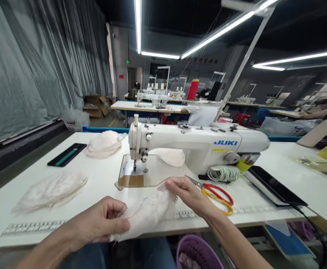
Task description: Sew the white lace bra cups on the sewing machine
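Note:
A pale, sheer piece of fabric (149, 213) is stretched between my two hands, just in front of the sewing machine's needle area. My left hand (104, 220) pinches its lower left end between thumb and fingers. The upper right end is gripped by my right hand (184, 190). Behind the cloth stands a white sewing machine (163, 138), its needle over the metal plate and no fabric under it that I can make out. Scissors (218, 196) with red and yellow handles lie right beside my right wrist.
Stacks of pale fabric pieces lie left, one near (51, 190) and one farther back (104, 144). A dark flat case (67, 154), a cord coil (223, 173) and a black phone-like device (275, 185) rest on the table. Below stands a purple basket (198, 248).

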{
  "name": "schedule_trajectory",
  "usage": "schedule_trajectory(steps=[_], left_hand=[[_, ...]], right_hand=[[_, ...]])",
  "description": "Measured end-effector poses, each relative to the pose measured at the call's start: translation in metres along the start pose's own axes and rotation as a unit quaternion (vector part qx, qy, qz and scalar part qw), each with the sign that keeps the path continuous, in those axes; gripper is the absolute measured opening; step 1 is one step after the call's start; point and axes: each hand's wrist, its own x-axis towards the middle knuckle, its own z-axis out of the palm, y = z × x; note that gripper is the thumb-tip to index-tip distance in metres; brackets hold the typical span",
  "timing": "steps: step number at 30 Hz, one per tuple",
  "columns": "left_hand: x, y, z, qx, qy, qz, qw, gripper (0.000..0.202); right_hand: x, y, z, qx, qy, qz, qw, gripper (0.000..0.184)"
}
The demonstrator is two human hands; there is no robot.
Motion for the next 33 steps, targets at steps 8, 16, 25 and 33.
schedule_trajectory(steps=[8, 16, 25, 33], left_hand=[[0.045, 0.019, -0.025, 0.043, 0.052, 0.099, 0.993, 0.043], [0.048, 0.018, -0.048, 0.028, 0.091, 0.085, 0.992, 0.055], [0.056, 0.036, -0.061, 0.037, 0.009, 0.081, 0.996, 0.033], [0.027, 0.045, -0.094, 0.310, 0.080, 0.116, 0.940, 0.023]], right_hand=[[0.022, 0.045, -0.023, -0.067, 0.082, 0.013, 0.994, 0.065], [0.003, 0.070, -0.051, -0.235, 0.308, 0.034, 0.921, 0.052], [0.045, 0.024, 0.029, -0.111, -0.100, -0.117, 0.982, 0.081], [0.057, -0.008, 0.026, -0.307, -0.054, -0.106, 0.944, 0.009]])
